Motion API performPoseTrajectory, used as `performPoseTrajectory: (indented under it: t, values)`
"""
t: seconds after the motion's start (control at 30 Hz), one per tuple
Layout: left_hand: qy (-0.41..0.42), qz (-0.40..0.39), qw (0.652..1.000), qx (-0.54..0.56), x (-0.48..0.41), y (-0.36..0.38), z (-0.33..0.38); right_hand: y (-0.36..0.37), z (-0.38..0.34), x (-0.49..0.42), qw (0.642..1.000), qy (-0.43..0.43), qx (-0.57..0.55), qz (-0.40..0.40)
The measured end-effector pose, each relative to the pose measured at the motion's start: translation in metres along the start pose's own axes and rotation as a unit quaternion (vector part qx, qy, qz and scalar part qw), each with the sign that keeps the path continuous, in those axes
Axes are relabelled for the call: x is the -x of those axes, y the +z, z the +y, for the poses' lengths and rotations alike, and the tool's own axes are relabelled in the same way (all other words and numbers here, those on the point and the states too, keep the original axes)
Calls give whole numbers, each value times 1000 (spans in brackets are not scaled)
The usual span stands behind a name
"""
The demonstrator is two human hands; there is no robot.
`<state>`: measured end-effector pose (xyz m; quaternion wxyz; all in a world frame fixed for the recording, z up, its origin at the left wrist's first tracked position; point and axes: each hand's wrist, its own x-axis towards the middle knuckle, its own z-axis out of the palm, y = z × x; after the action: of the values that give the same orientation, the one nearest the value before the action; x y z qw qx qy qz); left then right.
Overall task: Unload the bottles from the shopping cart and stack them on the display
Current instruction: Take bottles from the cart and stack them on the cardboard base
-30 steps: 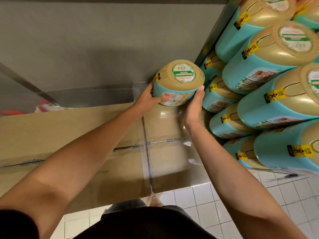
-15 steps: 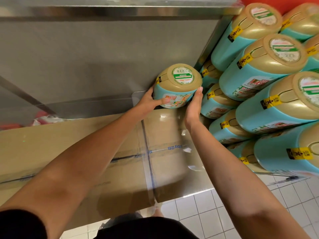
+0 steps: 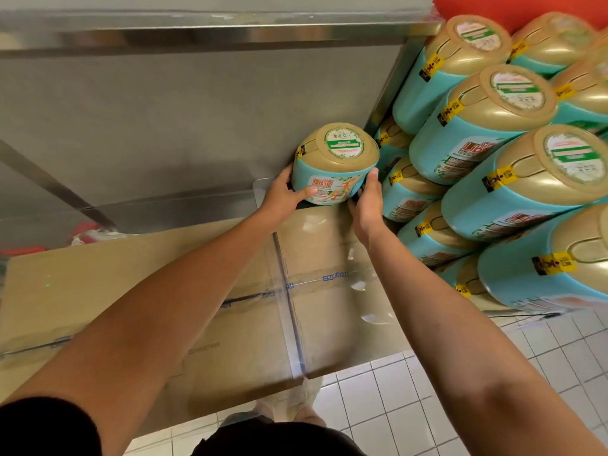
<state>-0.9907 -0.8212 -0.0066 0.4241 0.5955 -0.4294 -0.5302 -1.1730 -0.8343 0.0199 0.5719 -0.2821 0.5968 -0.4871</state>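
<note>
Bottle: teal bottle [image 3: 333,166], gold-topped, upright at the back corner of the cardboard [image 3: 131,291], by the wall [image 3: 197,120], just beside the stack [image 3: 477,139].
Left hand [image 3: 283,197]: curled round its left side, thumb across the label.
Right hand [image 3: 367,205]: clasps the right side (probably squaring it to the row).
Hidden: its base; no cart in view.

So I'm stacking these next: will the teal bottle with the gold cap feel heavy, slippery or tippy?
Probably heavy for its size: the left hand and the right hand both grip the teal bottle. Its glossy label may be slippery. It looks broad and squat, so it seems unlikely to tip on the flat cardboard.
</note>
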Motion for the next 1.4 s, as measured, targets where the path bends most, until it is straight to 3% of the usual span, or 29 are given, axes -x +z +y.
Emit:
performPoseTrajectory:
  t: [0.23, 0.47, 0.67, 0.8, 1.03, 1.4]
  values:
    - [-58, 33, 997, -31, 39, -2, 6, -9, -8, 40, 999, 24, -6, -24]
    - [-62, 79, 995, 17, 141, -1, -6, -46, 3, 128, 999, 12, 20, -32]
    - [-62, 130, 989, 37, 284, 11, -27, -96, 30, 203, 990, 5, 37, -133]
    - [-91, 196, 974, 66, 382, 26, -44, -134, 48, 251, 974, 1, 109, -200]
    - [-102, 330, 930, 124, 536, 36, -75, -169, 89, 322, 917, -58, 219, -329]
    - [-154, 489, 840, 179, 749, 3, -141, -106, 179, 467, 796, -8, 297, -527]
